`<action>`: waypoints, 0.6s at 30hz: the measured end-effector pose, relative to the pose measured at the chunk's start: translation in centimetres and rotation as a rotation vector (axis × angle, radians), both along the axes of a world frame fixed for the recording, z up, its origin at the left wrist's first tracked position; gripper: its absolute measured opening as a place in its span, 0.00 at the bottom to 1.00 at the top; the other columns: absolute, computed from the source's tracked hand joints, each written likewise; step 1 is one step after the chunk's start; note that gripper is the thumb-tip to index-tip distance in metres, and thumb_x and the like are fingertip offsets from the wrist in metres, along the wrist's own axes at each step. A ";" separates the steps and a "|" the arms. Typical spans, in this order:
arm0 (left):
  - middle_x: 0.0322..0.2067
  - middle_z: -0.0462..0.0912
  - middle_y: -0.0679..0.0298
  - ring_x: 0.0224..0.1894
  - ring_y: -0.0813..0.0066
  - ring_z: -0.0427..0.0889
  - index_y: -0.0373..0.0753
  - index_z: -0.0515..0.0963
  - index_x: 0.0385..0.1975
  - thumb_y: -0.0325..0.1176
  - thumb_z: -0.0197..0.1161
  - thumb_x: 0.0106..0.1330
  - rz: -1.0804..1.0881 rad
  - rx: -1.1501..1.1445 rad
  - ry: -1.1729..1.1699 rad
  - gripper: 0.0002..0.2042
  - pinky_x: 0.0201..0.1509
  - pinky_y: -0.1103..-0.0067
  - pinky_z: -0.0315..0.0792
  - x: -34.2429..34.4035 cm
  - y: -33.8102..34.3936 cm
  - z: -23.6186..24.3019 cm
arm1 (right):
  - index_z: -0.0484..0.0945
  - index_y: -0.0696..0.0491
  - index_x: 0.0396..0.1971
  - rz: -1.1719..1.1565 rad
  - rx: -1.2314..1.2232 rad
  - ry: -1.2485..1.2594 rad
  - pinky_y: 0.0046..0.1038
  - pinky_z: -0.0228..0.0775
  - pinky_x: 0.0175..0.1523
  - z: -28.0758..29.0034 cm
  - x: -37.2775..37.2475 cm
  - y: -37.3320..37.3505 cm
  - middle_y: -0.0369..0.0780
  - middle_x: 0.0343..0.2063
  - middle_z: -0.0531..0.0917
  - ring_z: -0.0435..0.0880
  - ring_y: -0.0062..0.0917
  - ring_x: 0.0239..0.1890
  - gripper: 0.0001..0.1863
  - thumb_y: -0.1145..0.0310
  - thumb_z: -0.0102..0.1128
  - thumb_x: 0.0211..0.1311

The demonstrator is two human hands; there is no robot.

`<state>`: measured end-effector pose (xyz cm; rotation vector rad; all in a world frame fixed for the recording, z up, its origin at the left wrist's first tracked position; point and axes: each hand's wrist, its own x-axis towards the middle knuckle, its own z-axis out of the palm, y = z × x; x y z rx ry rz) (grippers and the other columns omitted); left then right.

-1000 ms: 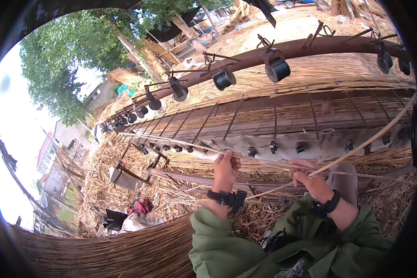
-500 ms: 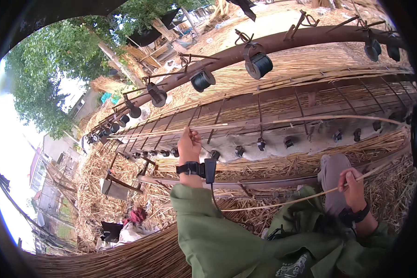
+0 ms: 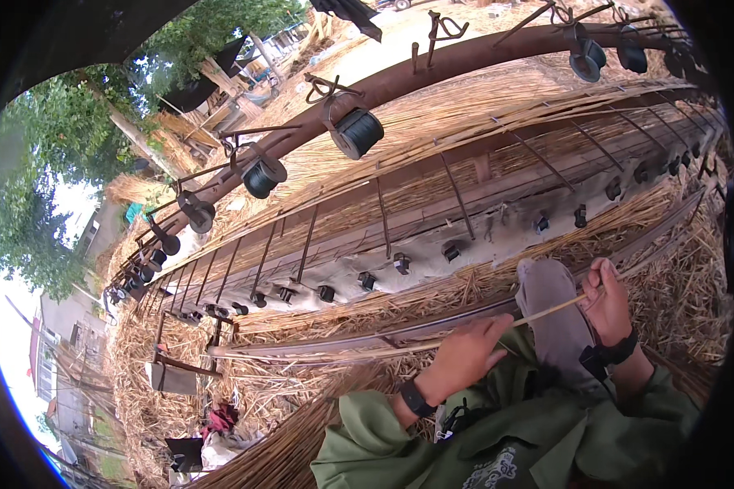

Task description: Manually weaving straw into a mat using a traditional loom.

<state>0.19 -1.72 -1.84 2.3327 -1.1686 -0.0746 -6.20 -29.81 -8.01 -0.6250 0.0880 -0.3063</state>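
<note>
L hand [image 3: 469, 350]: fingers nearly straight over thin, straw-coloured reed stalk [image 3: 550, 310]; can't tell if gripping. R hand [image 3: 607, 301]: fingertips pinching same stalk. Stalk's on near side of long, curved, rust-brown metal pipe [image 3: 391, 79], well apart. Done, prob.: thin yellow reeds [image 3: 469, 137] lying lengthwise, also pipe's near side but closer. Left, as far as shown: held stalk isn't w/ them yet.
</note>
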 end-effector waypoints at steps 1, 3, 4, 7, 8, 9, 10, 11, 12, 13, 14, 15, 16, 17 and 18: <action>0.38 0.80 0.57 0.42 0.55 0.79 0.39 0.75 0.47 0.35 0.63 0.61 0.054 -0.006 0.045 0.15 0.43 0.70 0.75 0.0 0.3 0.2 | 0.71 0.52 0.40 0.040 0.037 -0.066 0.21 0.65 0.28 0.1 0.2 -0.2 0.33 0.26 0.72 0.72 0.19 0.25 0.10 0.60 0.48 0.71; 0.33 0.79 0.66 0.38 0.62 0.78 0.42 0.77 0.41 0.31 0.61 0.58 0.056 -0.089 -0.151 0.11 0.39 0.70 0.74 1.3 2.0 1.5 | 0.70 0.51 0.43 0.003 0.069 -0.098 0.22 0.66 0.33 0.4 0.7 -0.5 0.33 0.29 0.71 0.72 0.19 0.32 0.10 0.61 0.48 0.71; 0.33 0.79 0.66 0.37 0.63 0.78 0.43 0.78 0.41 0.31 0.62 0.57 0.072 -0.058 -0.266 0.11 0.38 0.71 0.74 2.0 2.9 2.4 | 0.70 0.51 0.45 0.015 0.099 -0.123 0.23 0.67 0.35 0.6 0.8 -0.7 0.33 0.31 0.71 0.73 0.20 0.36 0.11 0.61 0.49 0.70; 0.33 0.79 0.67 0.35 0.65 0.75 0.43 0.80 0.35 0.28 0.64 0.52 0.201 -0.106 -0.557 0.10 0.39 0.73 0.72 4.5 5.0 4.9 | 0.68 0.51 0.49 -0.094 0.030 -0.280 0.24 0.67 0.42 1.6 1.0 -2.0 0.33 0.35 0.71 0.70 0.20 0.43 0.12 0.62 0.49 0.70; 0.32 0.79 0.66 0.36 0.65 0.75 0.42 0.80 0.33 0.28 0.65 0.51 0.243 -0.138 -0.609 0.09 0.40 0.72 0.72 5.5 5.5 5.5 | 0.67 0.51 0.50 -0.053 -0.060 -0.379 0.26 0.68 0.45 2.0 0.8 -2.6 0.34 0.41 0.70 0.70 0.19 0.46 0.11 0.64 0.45 0.72; 0.32 0.79 0.66 0.37 0.64 0.75 0.42 0.81 0.31 0.27 0.66 0.50 0.282 -0.173 -0.647 0.08 0.40 0.71 0.72 6.7 5.8 6.0 | 0.67 0.51 0.50 -0.100 -0.138 -0.304 0.25 0.67 0.44 2.3 0.6 -2.7 0.33 0.40 0.70 0.69 0.19 0.46 0.12 0.63 0.45 0.72; 0.32 0.79 0.66 0.37 0.64 0.75 0.41 0.81 0.30 0.27 0.67 0.49 0.340 -0.220 -0.673 0.07 0.41 0.71 0.71 7.6 5.8 6.2 | 0.67 0.51 0.49 -0.149 -0.211 -0.277 0.25 0.66 0.43 2.7 0.4 -2.9 0.33 0.39 0.71 0.69 0.19 0.45 0.12 0.62 0.46 0.71; 0.32 0.79 0.65 0.37 0.63 0.75 0.41 0.81 0.29 0.26 0.67 0.49 0.328 -0.227 -0.658 0.07 0.41 0.71 0.71 8.2 5.5 6.0 | 0.67 0.51 0.49 -0.172 -0.305 -0.304 0.24 0.65 0.42 3.1 0.2 -2.9 0.33 0.38 0.71 0.69 0.19 0.44 0.13 0.61 0.47 0.71; 0.32 0.79 0.65 0.37 0.63 0.75 0.40 0.81 0.28 0.25 0.67 0.49 0.335 -0.244 -0.631 0.07 0.41 0.70 0.71 8.9 5.1 5.8 | 0.68 0.51 0.49 -0.204 -0.365 -0.290 0.24 0.65 0.41 3.5 0.1 -2.7 0.34 0.40 0.72 0.70 0.19 0.42 0.13 0.60 0.46 0.71; 0.31 0.80 0.64 0.37 0.62 0.75 0.40 0.81 0.27 0.25 0.68 0.48 0.327 -0.259 -0.601 0.06 0.41 0.70 0.71 9.4 4.7 5.5 | 0.68 0.51 0.49 -0.226 -0.373 -0.255 0.24 0.65 0.40 3.9 0.0 -2.4 0.35 0.40 0.72 0.71 0.19 0.41 0.14 0.60 0.46 0.72; 0.31 0.80 0.64 0.37 0.62 0.75 0.40 0.81 0.28 0.24 0.68 0.48 0.339 -0.301 -0.570 0.07 0.41 0.70 0.71 9.8 4.4 5.1 | 0.68 0.52 0.49 -0.216 -0.405 -0.254 0.23 0.65 0.39 4.3 0.0 -2.1 0.35 0.40 0.73 0.72 0.19 0.40 0.14 0.59 0.45 0.72; 0.30 0.80 0.63 0.37 0.61 0.76 0.39 0.81 0.28 0.24 0.68 0.48 0.339 -0.337 -0.532 0.07 0.41 0.70 0.71 10.2 4.1 4.9 | 0.68 0.52 0.49 -0.236 -0.408 -0.223 0.23 0.66 0.38 4.6 0.2 -1.7 0.36 0.40 0.74 0.73 0.20 0.39 0.14 0.59 0.45 0.72; 0.30 0.80 0.63 0.37 0.61 0.76 0.39 0.81 0.29 0.24 0.68 0.48 0.333 -0.373 -0.498 0.08 0.42 0.71 0.72 10.6 4.0 4.8 | 0.68 0.53 0.49 -0.194 -0.453 -0.236 0.23 0.66 0.37 4.8 0.3 -1.4 0.36 0.39 0.74 0.73 0.20 0.37 0.15 0.58 0.46 0.72; 0.30 0.80 0.62 0.37 0.61 0.76 0.39 0.81 0.29 0.24 0.68 0.48 0.349 -0.399 -0.492 0.08 0.41 0.71 0.72 11.1 3.9 4.7 | 0.68 0.53 0.50 -0.181 -0.472 -0.217 0.22 0.67 0.36 4.8 0.5 -0.9 0.37 0.38 0.75 0.74 0.20 0.35 0.16 0.58 0.46 0.71; 0.30 0.80 0.62 0.36 0.61 0.77 0.39 0.81 0.29 0.23 0.68 0.47 0.357 -0.427 -0.487 0.08 0.40 0.72 0.72 11.6 3.9 4.8 | 0.68 0.54 0.50 -0.167 -0.492 -0.194 0.22 0.67 0.35 4.7 0.6 -0.5 0.37 0.37 0.76 0.75 0.21 0.33 0.17 0.57 0.47 0.71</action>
